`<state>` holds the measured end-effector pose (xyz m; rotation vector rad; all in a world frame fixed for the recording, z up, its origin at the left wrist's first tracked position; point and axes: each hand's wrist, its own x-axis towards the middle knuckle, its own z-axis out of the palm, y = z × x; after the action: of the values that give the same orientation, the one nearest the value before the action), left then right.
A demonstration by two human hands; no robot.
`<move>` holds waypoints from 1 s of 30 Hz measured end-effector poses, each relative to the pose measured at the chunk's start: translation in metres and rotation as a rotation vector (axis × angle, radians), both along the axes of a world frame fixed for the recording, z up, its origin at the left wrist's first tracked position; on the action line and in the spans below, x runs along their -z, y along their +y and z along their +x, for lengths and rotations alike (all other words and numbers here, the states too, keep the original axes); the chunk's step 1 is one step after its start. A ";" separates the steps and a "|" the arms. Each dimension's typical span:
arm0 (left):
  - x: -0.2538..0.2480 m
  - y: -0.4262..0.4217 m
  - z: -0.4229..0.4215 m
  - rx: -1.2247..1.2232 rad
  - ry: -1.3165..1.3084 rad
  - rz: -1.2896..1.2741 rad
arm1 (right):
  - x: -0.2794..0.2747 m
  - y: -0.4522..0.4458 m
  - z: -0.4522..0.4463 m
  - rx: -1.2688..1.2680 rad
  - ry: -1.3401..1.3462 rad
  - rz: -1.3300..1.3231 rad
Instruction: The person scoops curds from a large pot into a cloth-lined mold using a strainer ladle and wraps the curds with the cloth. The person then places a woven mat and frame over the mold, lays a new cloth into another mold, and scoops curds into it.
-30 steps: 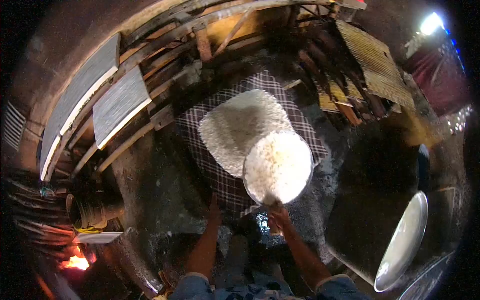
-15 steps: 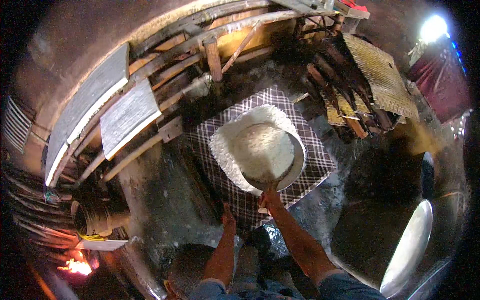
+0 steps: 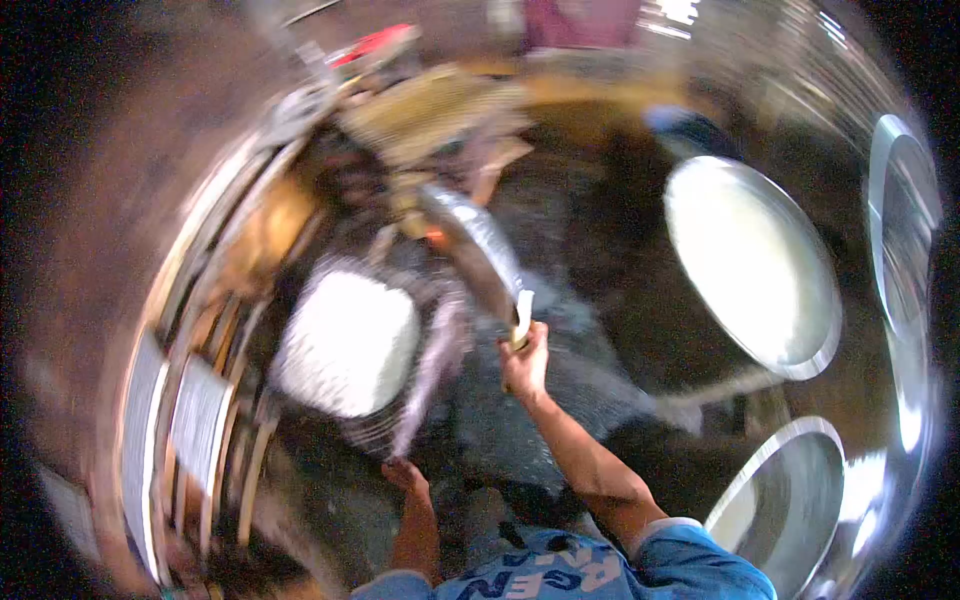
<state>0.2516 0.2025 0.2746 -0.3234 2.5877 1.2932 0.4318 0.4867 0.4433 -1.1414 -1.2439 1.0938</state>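
My right hand [image 3: 526, 362] is closed around the pale handle of a round metal pan [image 3: 478, 245], which is tipped up on its side so that I see it nearly edge-on. To the left of the pan lies a heap of white, crumbly-looking stuff [image 3: 355, 345] on a dark checked cloth [image 3: 432, 375]; motion smears both. My left hand [image 3: 405, 475] is low, by the cloth's near corner. Blur hides its fingers, and whether it touches the cloth I cannot make out.
On the right stand a wide basin [image 3: 750, 265] with pale contents and a second large basin [image 3: 790, 510] nearer me. Wooden rails with grey boards [image 3: 200, 415] run along the left. A woven mat [image 3: 430, 115] lies at the back. Wet-looking dark floor [image 3: 580, 370] is ahead.
My view has swung right. The pan has left the white heap, moved right and turned from flat to edge-on in my right hand. Large basins now show on the right.
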 end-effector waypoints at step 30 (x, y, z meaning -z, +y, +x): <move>-0.063 0.146 0.595 1.445 -0.457 -0.019 | 0.423 -0.630 0.821 0.448 -0.692 -1.631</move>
<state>0.8462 0.3482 0.3380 0.9593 1.6391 0.5067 1.2527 -0.1436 0.0202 -3.0124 -0.2054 1.3312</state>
